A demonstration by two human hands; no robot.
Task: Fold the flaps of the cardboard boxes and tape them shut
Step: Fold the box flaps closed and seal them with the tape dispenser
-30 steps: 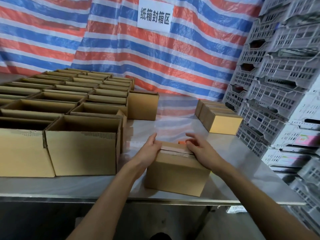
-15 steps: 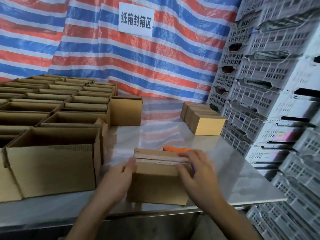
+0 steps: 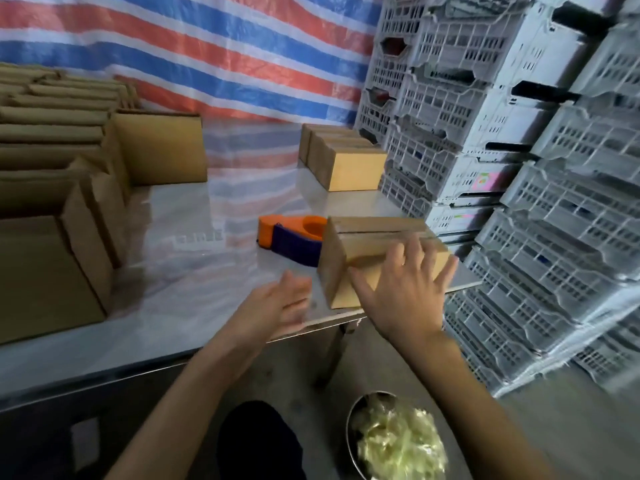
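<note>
— Where is the cardboard box (image 3: pixel 375 233) sitting?
— At the desk's (image 3: pixel 207 237) near right corner, flaps folded down, with the tape dispenser (image 3: pixel 294 237) lying just behind it.
— And the hands?
— The right hand (image 3: pixel 405 289) is pressing spread fingers on the box. The left hand (image 3: pixel 277 310) is hovering open beside it, blurred.

There is one camera, worn on the person's head. It looks forward and down across the near edge of the metal table (image 3: pixel 194 216), turned a little toward its right-hand end. It sits close in: both forearms rise from the bottom of the view, with the left hand (image 3: pixel 277 306) and the right hand (image 3: pixel 405 289) near the middle. The wide lens bows the stacked crates (image 3: pixel 519 168) on the right and takes in the striped tarp (image 3: pixel 207 46) behind and the floor (image 3: pixel 554 427) below.
</note>
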